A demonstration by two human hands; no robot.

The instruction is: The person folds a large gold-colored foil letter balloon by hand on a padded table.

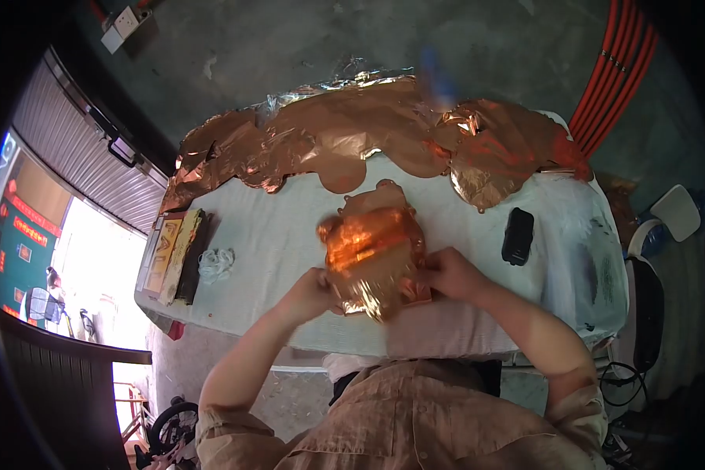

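Note:
A shiny copper-coloured foil balloon (368, 254), uninflated and creased, is between my hands near the front of the cloth-covered table. My left hand (313, 294) is closed on its lower left edge. At its right edge, my right hand (450, 272) has its fingers closed on the foil. Another flat foil piece (380, 196) with a rounded outline and small tabs lies under and behind it, partly covered.
A wide heap of flat copper foil balloons (313, 133) runs along the table's back edge. To the right lie a black case (518, 236) and clear plastic bags (576, 251). At left are a box (164, 258) and a crumpled white bundle (216, 265).

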